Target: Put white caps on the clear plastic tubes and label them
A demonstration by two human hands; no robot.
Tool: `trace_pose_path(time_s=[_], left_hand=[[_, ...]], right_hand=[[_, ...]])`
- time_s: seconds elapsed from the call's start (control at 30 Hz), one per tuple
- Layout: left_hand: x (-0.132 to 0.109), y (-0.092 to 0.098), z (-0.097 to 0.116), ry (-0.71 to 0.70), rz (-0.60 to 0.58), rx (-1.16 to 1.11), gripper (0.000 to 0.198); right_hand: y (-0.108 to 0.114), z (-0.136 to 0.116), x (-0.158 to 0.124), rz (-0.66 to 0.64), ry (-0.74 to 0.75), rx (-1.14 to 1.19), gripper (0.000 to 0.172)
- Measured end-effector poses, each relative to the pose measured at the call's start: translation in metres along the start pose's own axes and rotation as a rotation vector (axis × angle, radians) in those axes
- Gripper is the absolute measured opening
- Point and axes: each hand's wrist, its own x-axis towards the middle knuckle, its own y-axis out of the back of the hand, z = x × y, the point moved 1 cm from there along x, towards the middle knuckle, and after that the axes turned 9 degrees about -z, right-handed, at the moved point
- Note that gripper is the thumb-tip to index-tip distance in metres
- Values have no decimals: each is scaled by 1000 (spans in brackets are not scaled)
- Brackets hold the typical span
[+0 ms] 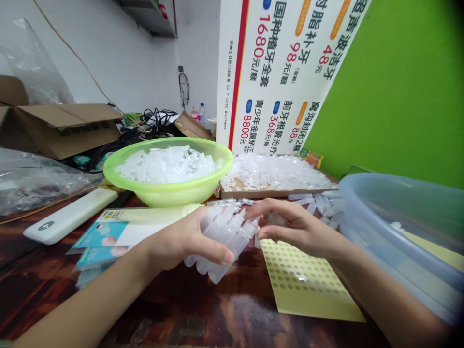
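My left hand is wrapped round several translucent plastic tubes, thumb across the front. They lie side by side and tilted, narrow ends up toward my right hand. Curled at those upper ends is my right hand, its fingertips touching or very close to the nearest tube. Small translucent pieces show between its thumb and fingers; whether it grips them is unclear. Beneath the right hand lies a yellow sheet with rows of round dots.
A green basin of translucent tubes stands behind my left hand. Small clear parts fill a cardboard tray. Loose tubes lie beside a blue basin on the right. Blue-and-white packets and a white device lie left.
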Motion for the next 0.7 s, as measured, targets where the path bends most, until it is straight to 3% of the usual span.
trace_pose_path(time_s=[0.17, 0.33, 0.43, 0.57, 0.7], left_hand=[[1, -2, -1, 19, 6, -26, 22], [2, -2, -4, 42, 54, -22, 27], [2, -3, -6, 46, 52, -28, 31], [3, -5, -8, 28, 39, -44, 29], [5, -5, -9, 7, 31, -67, 28]], right_hand=[[-4, 1, 2, -4, 16, 114, 15], [2, -3, 2, -86, -6, -25, 22], [5, -6, 0, -48, -35, -46, 21], [2, -7, -2, -32, -50, 68, 25], [-7, -8, -1, -58, -32, 238, 17]])
